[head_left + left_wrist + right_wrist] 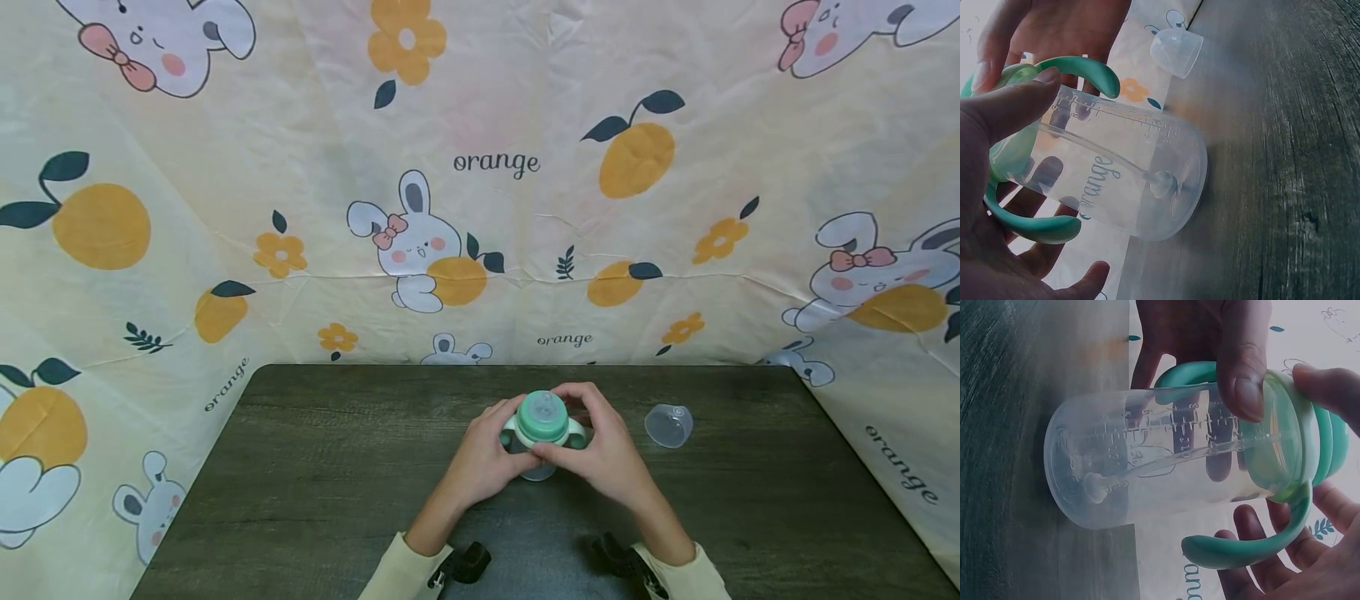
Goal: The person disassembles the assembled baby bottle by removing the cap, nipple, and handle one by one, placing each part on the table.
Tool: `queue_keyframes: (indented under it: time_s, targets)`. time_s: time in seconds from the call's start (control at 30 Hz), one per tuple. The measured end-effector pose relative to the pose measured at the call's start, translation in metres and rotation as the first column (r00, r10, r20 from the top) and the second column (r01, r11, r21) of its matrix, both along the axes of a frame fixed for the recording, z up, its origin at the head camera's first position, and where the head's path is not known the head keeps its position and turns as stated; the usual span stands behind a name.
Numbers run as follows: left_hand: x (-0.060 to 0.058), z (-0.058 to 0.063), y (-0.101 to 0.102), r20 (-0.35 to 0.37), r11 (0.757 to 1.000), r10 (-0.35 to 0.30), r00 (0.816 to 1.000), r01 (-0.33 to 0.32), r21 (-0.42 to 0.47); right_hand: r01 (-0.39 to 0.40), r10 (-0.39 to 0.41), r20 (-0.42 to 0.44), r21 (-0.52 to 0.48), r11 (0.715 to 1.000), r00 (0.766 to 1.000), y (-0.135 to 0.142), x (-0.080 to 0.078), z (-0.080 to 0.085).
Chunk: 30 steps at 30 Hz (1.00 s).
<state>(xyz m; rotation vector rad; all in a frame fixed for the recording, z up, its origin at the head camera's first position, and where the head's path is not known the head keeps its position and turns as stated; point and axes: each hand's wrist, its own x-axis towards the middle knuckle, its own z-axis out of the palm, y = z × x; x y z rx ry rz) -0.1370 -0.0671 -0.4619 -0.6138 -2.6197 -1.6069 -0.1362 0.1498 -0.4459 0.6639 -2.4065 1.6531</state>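
A clear baby bottle [543, 417] with a green top stands at the table's middle, between both hands. Two green handles [1054, 228] curve out from its collar. Inside the see-through body runs a straw [1179, 459] with a round weight at its end. My left hand [480, 458] grips the bottle from the left, thumb on the upper body and fingers behind. From the right, my right hand [611, 454] holds it near the collar, its thumb on the pale green ring [1307, 425] and its fingers spread by a handle. The bottle's base is partly hidden in the head view.
A clear dome-shaped cap [669, 426] lies on the dark wooden table [337, 467], right of the hands. Behind the table hangs a cloth [510, 92] printed with rabbits and oranges. Dark straps with small devices [471, 562] sit at the wrists.
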Motion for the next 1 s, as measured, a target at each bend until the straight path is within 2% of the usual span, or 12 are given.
queue_keyframes:
  time_s: [0.2,0.6,0.87,1.0]
  targets:
    - [0.0007,-0.0005,-0.0005,-0.008,1.0,-0.002,1.0,0.002,0.003,-0.024,0.024,-0.013,0.0,1.0,1.0,0.0013,0.0,0.0006]
    - [0.0014,-0.0007,-0.0004,-0.017,1.0,-0.003,1.0,0.003,0.006,0.058,-0.059,0.068,0.017,0.998,0.996,-0.0027,0.0022,0.0011]
    - [0.0012,-0.0001,-0.0007,-0.001,1.0,-0.002,1.0,0.002,0.003,0.03,-0.029,0.055,-0.009,1.0,0.998,-0.0012,0.0008,0.0011]
    - [0.0005,-0.0001,-0.0006,-0.003,1.0,-0.005,1.0,0.005,0.006,-0.003,0.003,0.019,-0.01,1.0,1.0,0.0015,-0.0006,0.0011]
